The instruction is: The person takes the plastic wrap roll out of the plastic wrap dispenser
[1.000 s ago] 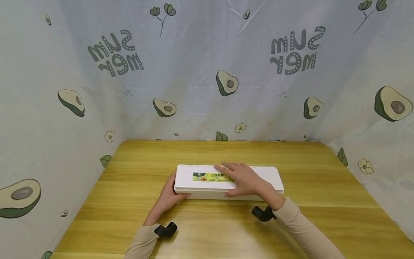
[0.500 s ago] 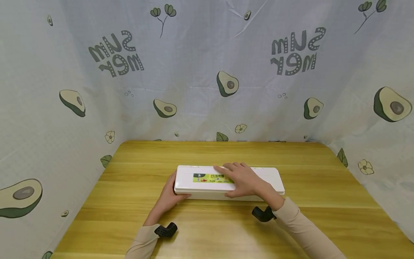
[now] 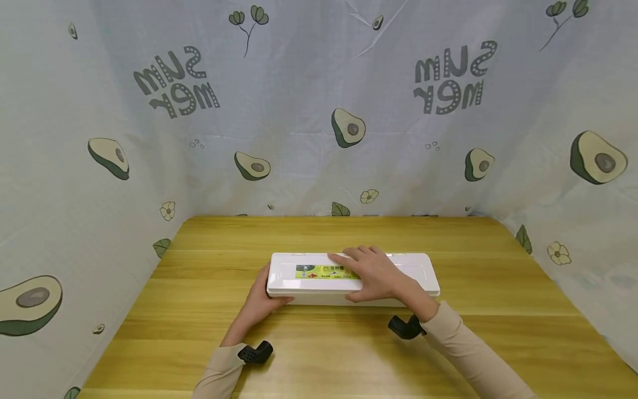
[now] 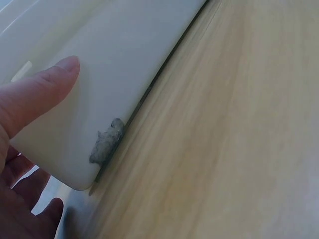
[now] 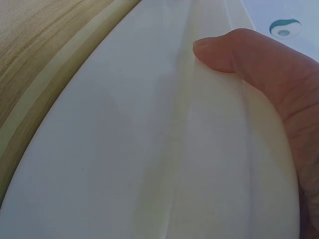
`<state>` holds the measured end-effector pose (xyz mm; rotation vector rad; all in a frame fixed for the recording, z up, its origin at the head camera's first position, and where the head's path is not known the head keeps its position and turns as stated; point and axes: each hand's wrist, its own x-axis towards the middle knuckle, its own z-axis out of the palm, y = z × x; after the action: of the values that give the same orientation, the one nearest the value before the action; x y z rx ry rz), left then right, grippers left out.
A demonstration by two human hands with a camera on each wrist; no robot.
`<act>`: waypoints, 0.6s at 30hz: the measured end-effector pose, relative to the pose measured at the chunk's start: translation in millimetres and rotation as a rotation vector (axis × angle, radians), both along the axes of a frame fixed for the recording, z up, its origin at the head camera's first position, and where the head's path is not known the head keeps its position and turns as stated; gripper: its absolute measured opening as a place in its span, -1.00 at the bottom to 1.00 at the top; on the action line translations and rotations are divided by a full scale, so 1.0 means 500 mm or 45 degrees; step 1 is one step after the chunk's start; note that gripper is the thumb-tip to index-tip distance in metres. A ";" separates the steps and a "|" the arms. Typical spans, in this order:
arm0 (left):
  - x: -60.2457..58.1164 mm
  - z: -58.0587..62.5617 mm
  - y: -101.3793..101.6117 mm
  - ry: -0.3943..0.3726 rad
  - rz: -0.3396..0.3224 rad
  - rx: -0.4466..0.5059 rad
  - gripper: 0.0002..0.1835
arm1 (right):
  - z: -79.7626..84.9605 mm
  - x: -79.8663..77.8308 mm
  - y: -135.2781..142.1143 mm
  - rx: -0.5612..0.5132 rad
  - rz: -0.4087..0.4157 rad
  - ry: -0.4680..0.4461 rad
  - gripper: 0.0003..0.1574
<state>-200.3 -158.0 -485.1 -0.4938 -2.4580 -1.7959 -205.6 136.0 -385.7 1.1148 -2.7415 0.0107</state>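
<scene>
A long white cling film box (image 3: 309, 286) with a yellow-green label (image 3: 324, 272) lies crosswise on the table in the head view. My left hand (image 3: 259, 297) grips its left end. In the left wrist view the thumb (image 4: 47, 87) lies on the box's front wall, the other fingers around the end. A ragged grey patch (image 4: 106, 143) marks the wall's lower edge. Across the lid lies my right hand (image 3: 377, 275), its thumb at the near edge and its fingers reaching toward the far edge. The right wrist view shows that thumb (image 5: 254, 55) against the box; those other fingers are mostly hidden there.
The wood-grain table (image 3: 329, 349) extends around the box on all sides. A pale curtain (image 3: 299, 111) printed with avocados encloses the back and both sides. A black wrist camera (image 3: 256, 353) sits at the left cuff, another camera (image 3: 406, 327) at the right.
The head view shifts very slightly. Both hands keep the same hold on the cling film box, which stays in its place on the table.
</scene>
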 end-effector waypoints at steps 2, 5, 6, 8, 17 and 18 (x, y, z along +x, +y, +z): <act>-0.001 0.001 0.000 -0.001 0.005 -0.006 0.06 | 0.002 0.001 0.000 0.000 -0.005 0.011 0.07; 0.000 0.004 0.002 -0.024 0.023 -0.014 0.04 | 0.006 0.002 0.002 -0.018 -0.010 0.036 0.07; 0.001 0.007 0.003 -0.029 0.029 -0.016 0.03 | 0.007 0.002 0.003 -0.023 -0.010 0.050 0.08; 0.006 0.019 0.006 -0.048 0.034 -0.014 0.03 | 0.009 0.003 0.005 -0.035 -0.013 0.069 0.08; 0.009 0.023 0.006 -0.087 0.017 -0.045 0.06 | 0.012 0.005 0.026 -0.051 -0.036 0.084 0.07; 0.006 0.017 0.004 -0.083 0.014 -0.051 0.07 | 0.011 0.005 0.028 -0.057 -0.039 0.085 0.07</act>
<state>-197.4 -156.0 -476.5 -0.4299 -2.5382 -1.7900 -203.2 150.2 -380.1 1.0425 -2.6856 0.0300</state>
